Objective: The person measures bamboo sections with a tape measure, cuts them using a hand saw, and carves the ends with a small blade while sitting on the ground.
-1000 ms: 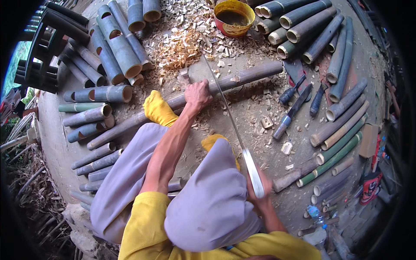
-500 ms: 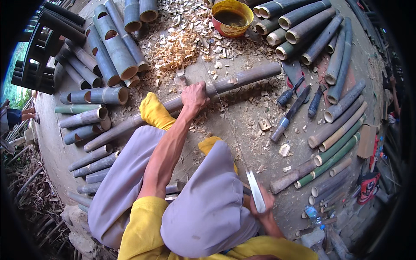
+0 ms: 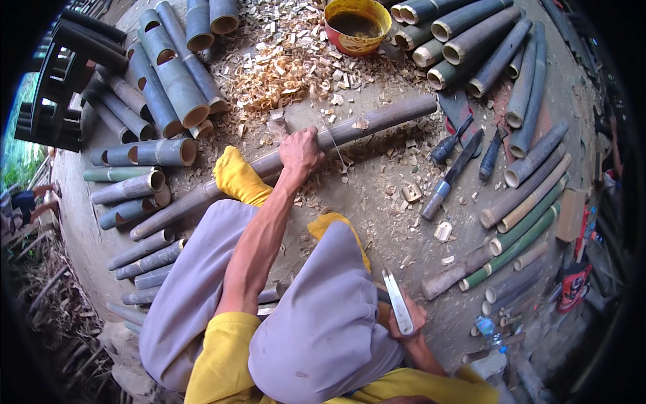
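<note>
A long brown-grey bamboo pole (image 3: 397, 116) lies slantwise on the ground in front of me. My left hand (image 3: 301, 153) is closed around it near its middle, and a foot in a yellow sock (image 3: 240, 178) presses on it just to the left. Down by my right knee, my right hand (image 3: 410, 319) grips a handsaw by its pale handle (image 3: 398, 304). The saw's thin blade runs up and leftward across the pole, just right of my left hand; parts of it blur into the ground. My right fingers are partly hidden by the handle.
Wood shavings (image 3: 276, 84) and chips litter the ground. Beyond stands a yellow-red bucket (image 3: 357, 25) of dark liquid. To the right lie a knife (image 3: 452, 176) and dark-handled tools (image 3: 493, 156). Cut bamboo lengths line both sides. Part of another person (image 3: 25, 205) shows far left.
The saw has slid slightly back toward me, its handle a little lower and its far end closer to the pole. My left hand and the pole stay nearly in place.
</note>
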Available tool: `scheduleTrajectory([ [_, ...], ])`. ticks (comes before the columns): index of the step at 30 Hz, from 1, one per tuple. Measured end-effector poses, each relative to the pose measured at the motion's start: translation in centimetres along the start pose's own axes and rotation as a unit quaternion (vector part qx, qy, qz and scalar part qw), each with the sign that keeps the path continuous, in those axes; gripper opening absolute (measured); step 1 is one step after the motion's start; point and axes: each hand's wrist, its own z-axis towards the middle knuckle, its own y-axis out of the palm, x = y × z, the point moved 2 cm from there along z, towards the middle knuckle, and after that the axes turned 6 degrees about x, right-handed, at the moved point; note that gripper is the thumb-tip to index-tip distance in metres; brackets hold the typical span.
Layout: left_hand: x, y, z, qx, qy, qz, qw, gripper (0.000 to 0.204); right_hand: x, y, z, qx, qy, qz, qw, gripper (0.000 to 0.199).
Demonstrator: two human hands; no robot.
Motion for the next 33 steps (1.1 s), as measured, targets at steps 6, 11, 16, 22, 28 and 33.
scheduleTrajectory([
  [6, 0.8, 0.5, 0.4, 0.038, 0.024, -0.009, 0.999, 0.033, 3.7, 10.1, 14.8, 0.098, 0.015, 0.124, 0.987, 0.051],
  [11, -1.2, 0.2, 0.3, 0.012, 0.008, 0.010, 1.000, 0.032, 1.7, 3.4, 2.7, 0.040, 0.007, 0.052, 0.998, 0.041],
  [16, -0.4, -0.3, 0.0, 0.030, -0.005, 0.009, 1.000, 0.034, 3.7, 5.5, 4.3, 0.078, -0.055, -0.006, 0.995, 0.043],
  [22, -1.0, 0.7, 0.3, -0.012, -0.007, -0.018, 1.000, 0.034, 3.1, 9.4, 11.1, 0.062, 0.071, 0.156, 0.983, 0.044],
  [28, 0.2, -0.4, 0.2, 0.008, -0.001, -0.004, 1.000, 0.036, 3.8, 2.6, -2.9, 0.021, 0.024, -0.014, 0.999, 0.042],
  [33, 0.2, 0.2, 0.4, 0.029, 0.014, -0.006, 0.999, 0.034, 4.7, 9.9, 11.3, 0.067, 0.037, 0.070, 0.995, 0.040],
])
